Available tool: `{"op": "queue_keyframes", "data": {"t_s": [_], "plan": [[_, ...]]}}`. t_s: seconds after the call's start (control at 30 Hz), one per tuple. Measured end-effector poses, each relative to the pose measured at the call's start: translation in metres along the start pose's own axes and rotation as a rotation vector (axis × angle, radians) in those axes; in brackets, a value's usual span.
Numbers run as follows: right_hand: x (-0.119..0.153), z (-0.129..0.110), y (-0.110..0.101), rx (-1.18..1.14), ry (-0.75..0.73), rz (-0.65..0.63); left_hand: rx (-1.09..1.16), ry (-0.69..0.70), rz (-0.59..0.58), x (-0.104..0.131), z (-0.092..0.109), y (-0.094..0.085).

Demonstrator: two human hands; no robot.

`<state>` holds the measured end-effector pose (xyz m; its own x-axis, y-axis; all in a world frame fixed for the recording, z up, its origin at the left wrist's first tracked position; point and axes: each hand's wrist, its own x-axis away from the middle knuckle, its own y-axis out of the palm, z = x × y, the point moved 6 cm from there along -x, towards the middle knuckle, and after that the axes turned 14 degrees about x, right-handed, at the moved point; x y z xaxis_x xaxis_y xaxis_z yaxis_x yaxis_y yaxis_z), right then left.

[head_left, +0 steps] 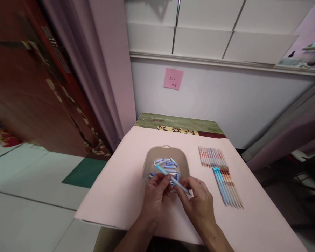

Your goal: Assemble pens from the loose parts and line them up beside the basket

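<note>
A light blue pen (161, 170) slants over the near side of a beige basket (149, 159), its tip toward the lower right. My left hand (157, 190) pinches its middle between thumb and fingers. Further down the barrel, my right hand (198, 197) has its thumb and fingers closed round the tip end. Inside the basket lie several blue and white pen parts (174, 161), partly hidden by my hands. To the right, several blue pens (223, 187) and several brown-topped pens (232, 185) lie side by side, below a row of reddish patterned pens (212, 156).
The pink-covered table (115, 189) has a green patterned strip (173, 120) along its far edge. Behind it is a white wall with a pink note (173, 79). A reddish door (28, 87) and a purple curtain (94, 70) stand at the left.
</note>
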<state>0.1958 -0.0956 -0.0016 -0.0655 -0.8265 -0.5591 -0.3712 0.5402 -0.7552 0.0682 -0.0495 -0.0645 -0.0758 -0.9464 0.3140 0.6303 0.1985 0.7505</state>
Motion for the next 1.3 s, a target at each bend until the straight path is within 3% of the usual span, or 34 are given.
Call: {"op": "queue_keyframes", "data": {"t_s": [0.37,0.63,0.93,1.13,1.3], "plan": [[0.002,0.001,0.005,-0.086,-0.010,-0.104,-0.079,-0.034,-0.030,0.001,0.000,0.000],[0.001,0.005,0.004,-0.052,-0.006,-0.066,-0.133,-0.016,-0.027,0.001,-0.004,0.001],[-0.003,0.014,0.008,-0.251,0.113,-0.267,-0.202,-0.041,-0.106,-0.002,-0.003,0.014],[-0.010,0.023,0.006,-0.132,0.084,-0.151,-0.228,0.009,-0.042,-0.007,-0.003,0.027],[-0.014,0.029,0.004,-0.116,0.037,-0.109,-0.303,0.022,-0.081,-0.012,-0.004,0.036]]}}
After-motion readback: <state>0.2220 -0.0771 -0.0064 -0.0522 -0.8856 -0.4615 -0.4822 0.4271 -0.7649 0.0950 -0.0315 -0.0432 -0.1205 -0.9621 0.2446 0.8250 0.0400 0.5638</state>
